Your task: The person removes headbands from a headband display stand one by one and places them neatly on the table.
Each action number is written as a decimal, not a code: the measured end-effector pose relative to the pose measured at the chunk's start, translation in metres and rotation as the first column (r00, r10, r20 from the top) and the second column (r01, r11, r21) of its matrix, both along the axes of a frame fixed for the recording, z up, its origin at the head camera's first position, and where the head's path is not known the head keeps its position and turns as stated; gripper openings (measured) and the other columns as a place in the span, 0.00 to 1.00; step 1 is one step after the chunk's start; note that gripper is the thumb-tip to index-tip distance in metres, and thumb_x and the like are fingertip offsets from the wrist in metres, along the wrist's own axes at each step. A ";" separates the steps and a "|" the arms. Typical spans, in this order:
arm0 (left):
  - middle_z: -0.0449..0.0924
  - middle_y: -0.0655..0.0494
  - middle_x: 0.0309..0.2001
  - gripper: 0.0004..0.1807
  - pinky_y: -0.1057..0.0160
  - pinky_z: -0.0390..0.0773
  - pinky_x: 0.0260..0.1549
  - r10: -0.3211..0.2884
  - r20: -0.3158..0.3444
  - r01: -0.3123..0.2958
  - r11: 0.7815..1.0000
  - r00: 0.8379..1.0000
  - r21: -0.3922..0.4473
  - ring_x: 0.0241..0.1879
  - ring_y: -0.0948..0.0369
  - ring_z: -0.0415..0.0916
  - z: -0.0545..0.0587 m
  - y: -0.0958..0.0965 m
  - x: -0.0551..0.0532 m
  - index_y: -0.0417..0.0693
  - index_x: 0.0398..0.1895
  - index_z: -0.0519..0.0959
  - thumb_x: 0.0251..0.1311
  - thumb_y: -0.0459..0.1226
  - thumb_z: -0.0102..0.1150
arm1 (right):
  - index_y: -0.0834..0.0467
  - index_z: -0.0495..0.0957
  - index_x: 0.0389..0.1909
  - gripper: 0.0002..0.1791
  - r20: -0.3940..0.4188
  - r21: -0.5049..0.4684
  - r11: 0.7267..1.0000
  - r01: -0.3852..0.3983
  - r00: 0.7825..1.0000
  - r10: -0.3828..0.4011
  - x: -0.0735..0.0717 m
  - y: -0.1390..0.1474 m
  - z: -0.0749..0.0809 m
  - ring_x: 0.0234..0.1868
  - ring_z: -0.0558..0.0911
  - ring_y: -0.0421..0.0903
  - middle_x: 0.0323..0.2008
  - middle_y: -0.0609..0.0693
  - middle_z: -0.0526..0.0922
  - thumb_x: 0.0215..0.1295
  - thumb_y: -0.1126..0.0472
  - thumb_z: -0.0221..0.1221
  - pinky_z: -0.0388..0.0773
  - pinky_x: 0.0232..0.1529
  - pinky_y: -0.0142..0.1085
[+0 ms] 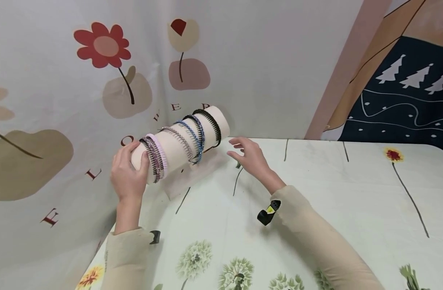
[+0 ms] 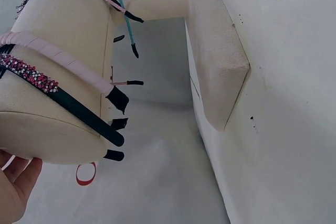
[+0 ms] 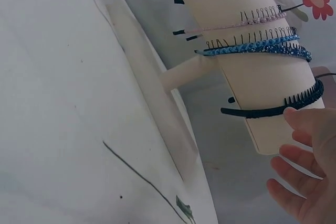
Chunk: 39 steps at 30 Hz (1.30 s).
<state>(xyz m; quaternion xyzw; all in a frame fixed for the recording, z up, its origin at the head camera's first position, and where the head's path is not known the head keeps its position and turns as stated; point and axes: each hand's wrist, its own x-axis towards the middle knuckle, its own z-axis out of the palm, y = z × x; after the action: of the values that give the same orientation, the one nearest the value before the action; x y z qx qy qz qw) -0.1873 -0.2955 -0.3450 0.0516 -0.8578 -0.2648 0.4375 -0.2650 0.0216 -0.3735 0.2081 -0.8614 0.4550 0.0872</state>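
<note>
Head view: the roll (image 1: 173, 150) hides its post (image 2: 157, 7) — left fingers (image 1: 125, 154) grip one end, right fingers (image 1: 241, 141) spread near the other.

Display stand: a cream, smooth-covered cylinder (image 1: 173, 151) is carried on a short cream post (image 2: 157, 8) above a flat cream block base (image 2: 215, 51), slanted from near left to far right. Fitted over it, left to right: a black headband jewelled in pink (image 2: 86, 116); a wrapped pale-lilac headband (image 2: 63, 57); a thin pink toothed headband (image 3: 231, 26); a blue braided headband (image 3: 236, 49); a black toothed headband (image 3: 262, 112).
</note>
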 end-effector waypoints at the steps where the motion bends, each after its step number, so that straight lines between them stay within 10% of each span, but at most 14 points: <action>1: 0.82 0.49 0.58 0.21 0.44 0.72 0.60 0.001 0.000 -0.001 1.000 1.000 0.003 0.60 0.46 0.75 0.000 0.000 0.000 0.47 0.56 0.81 0.63 0.46 0.57 | 0.60 0.77 0.58 0.21 0.001 -0.010 1.000 -0.002 1.000 0.002 0.000 -0.001 0.000 0.58 0.82 0.53 0.58 0.55 0.81 0.66 0.58 0.64 0.78 0.62 0.46; 39: 0.81 0.50 0.60 0.22 0.43 0.71 0.62 0.019 0.026 -0.020 1.000 0.999 0.019 0.62 0.47 0.74 -0.002 0.002 -0.002 0.47 0.58 0.80 0.64 0.46 0.56 | 0.61 0.81 0.46 0.13 0.094 -0.326 0.932 0.159 0.986 -0.135 -0.012 -0.044 0.002 0.47 0.87 0.52 0.45 0.56 0.87 0.63 0.60 0.66 0.84 0.50 0.40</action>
<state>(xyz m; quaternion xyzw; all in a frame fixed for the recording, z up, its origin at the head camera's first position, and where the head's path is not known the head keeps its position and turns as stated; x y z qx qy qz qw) -0.1889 -0.2936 -0.3470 0.0677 -0.8601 -0.2681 0.4286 -0.2767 -0.0224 -0.3719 0.1094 -0.7879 0.5931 0.1248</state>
